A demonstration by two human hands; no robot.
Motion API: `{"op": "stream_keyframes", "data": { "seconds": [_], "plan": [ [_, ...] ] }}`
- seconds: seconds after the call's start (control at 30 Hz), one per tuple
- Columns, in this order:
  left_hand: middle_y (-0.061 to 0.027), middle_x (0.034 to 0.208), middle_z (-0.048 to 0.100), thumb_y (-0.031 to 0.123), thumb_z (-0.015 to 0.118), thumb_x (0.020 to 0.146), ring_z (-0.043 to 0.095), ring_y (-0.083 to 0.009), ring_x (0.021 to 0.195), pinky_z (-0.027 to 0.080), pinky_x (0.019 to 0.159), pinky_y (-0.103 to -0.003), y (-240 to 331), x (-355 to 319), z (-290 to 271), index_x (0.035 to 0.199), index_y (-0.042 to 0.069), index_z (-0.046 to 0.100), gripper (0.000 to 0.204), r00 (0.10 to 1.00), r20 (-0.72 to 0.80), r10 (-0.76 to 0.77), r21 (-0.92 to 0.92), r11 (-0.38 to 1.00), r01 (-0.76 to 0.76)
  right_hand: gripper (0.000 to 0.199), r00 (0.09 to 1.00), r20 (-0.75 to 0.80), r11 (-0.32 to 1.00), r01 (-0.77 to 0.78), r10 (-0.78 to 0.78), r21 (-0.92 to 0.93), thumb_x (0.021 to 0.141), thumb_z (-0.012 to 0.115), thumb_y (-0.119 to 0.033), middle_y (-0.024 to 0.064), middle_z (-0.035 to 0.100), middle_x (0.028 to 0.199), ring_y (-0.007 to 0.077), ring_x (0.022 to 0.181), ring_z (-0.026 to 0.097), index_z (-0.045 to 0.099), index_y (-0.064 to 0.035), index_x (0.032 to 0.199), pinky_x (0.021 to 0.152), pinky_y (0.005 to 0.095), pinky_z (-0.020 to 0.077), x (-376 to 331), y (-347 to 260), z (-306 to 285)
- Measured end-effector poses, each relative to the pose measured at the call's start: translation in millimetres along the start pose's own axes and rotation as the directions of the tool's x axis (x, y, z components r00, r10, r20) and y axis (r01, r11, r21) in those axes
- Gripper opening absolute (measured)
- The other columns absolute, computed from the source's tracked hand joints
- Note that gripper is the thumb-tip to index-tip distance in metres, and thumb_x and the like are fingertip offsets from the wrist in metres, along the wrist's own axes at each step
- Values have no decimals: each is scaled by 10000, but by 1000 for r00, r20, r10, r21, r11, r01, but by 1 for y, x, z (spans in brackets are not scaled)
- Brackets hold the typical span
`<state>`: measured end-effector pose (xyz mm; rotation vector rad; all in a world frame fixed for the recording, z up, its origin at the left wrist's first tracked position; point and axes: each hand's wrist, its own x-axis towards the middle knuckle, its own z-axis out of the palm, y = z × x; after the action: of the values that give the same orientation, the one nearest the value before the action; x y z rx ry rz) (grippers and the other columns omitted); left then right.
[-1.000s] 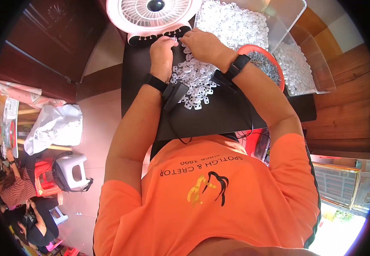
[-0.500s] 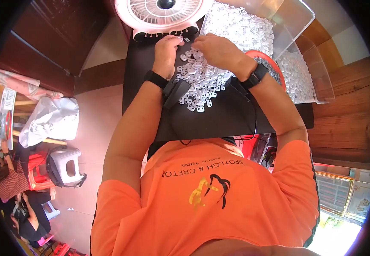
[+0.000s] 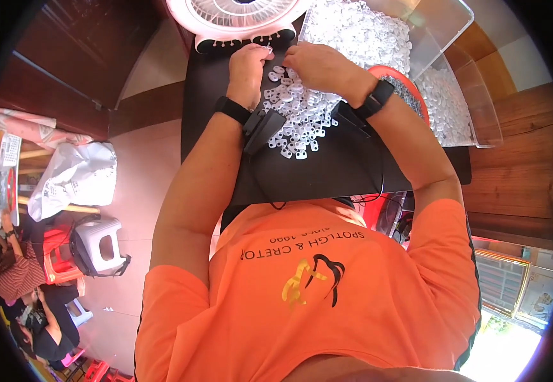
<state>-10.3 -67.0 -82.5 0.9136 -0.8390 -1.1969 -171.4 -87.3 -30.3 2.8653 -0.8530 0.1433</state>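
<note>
At the far end of a dark table, my left hand (image 3: 247,73) pinches a small white plastic piece (image 3: 268,48) between thumb and fingertips. My right hand (image 3: 327,71) is a short way to its right, fingers bent together over the far edge of a loose pile of small white two-holed plastic pieces (image 3: 299,118). Whatever its fingertips hold is hidden. The two hands are apart. A black strap with a dark device sits on each wrist.
A white and pink fan (image 3: 241,28) stands just beyond my hands. To the right are a clear plastic bin (image 3: 445,48) heaped with white pieces and a red-rimmed bowl (image 3: 424,105) of small grey metal parts. Cables (image 3: 270,202) hang by the near table edge (image 3: 353,191). Other people sit far left.
My left hand has turned slightly, and the white piece at its fingertips shows more clearly. A loose piece between the hands no longer shows there. My right fingers have drawn slightly left.
</note>
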Motion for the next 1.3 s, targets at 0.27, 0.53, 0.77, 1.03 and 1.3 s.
{"op": "stream_keyframes", "data": {
  "seconds": [0.27,0.53,0.77,1.03,1.3],
  "plan": [
    [-145,914,639,124,480,852,610,-234,849,461,850,-336,9,-1,-1,903,-11,556,163,978,-194,-71,-33,997,66,204,997,-81,988,15,-3,157,789,616,-186,83,593,898,269,911,563,653,-103,971,788,380,469,12,-13,-7],
    [-164,904,638,117,472,847,617,-263,869,470,835,-354,6,0,-2,931,-23,543,178,981,-187,-45,-18,999,43,176,994,90,973,-82,64,216,760,655,-185,98,611,833,291,831,591,631,-69,889,743,396,468,25,-9,7],
    [-91,773,639,113,536,808,608,-187,718,454,681,-285,3,1,0,846,-2,575,127,980,-197,-32,-107,994,11,158,988,114,899,-144,106,414,753,659,-152,117,628,792,278,717,600,599,-40,846,653,366,462,17,-5,-1],
    [-63,733,617,137,515,853,602,-157,638,460,604,-264,27,-28,22,843,23,561,123,997,-73,8,-33,999,-11,196,889,8,239,-131,458,962,861,640,-217,-4,651,791,60,664,563,645,-48,958,600,198,451,-32,-2,-36],
    [-104,784,616,191,443,890,614,-205,702,479,675,-306,35,-68,51,837,33,514,181,936,345,-72,-117,986,120,216,810,161,-284,7,564,959,893,580,-130,60,656,899,101,733,630,612,-4,1066,727,228,526,-69,-7,-20]
  ]
}}
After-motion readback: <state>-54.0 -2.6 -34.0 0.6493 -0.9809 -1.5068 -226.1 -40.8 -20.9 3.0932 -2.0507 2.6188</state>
